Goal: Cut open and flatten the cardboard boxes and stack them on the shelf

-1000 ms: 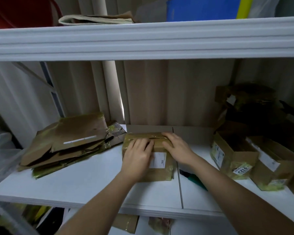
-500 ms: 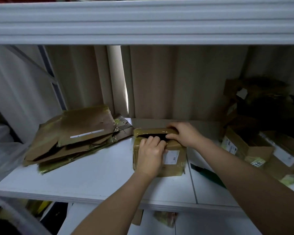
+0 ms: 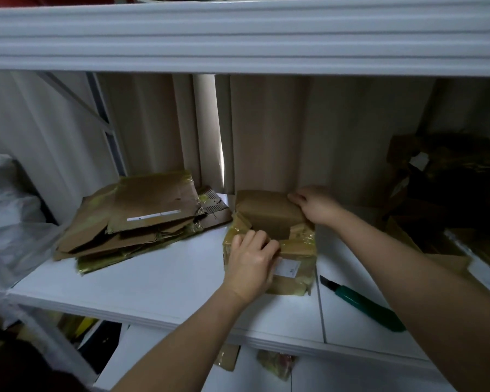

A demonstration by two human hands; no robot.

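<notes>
- The small cardboard box (image 3: 277, 244) sits on the white shelf (image 3: 159, 278), towards the middle, with its top being pulled open.
- The left hand (image 3: 251, 260) grips the near flap, fingers curled over its edge; the right hand (image 3: 313, 203) pinches the far flap (image 3: 266, 209) and holds it raised.
- The box looks light and thin-walled, stiff along its creases but easily bent. Its glossy tape looks slippery, so the bare flap edges are probably the best hold.
- Its opening shows only dark; whether anything lies inside, I cannot tell.
- A stack of flattened boxes (image 3: 142, 219) lies to the left, near but apart from it.
- Unopened and open boxes (image 3: 470, 261) crowd the shelf's right end; their contents are hidden in shadow.
- A green utility knife (image 3: 362, 302) lies just right of the box, unheld.
</notes>
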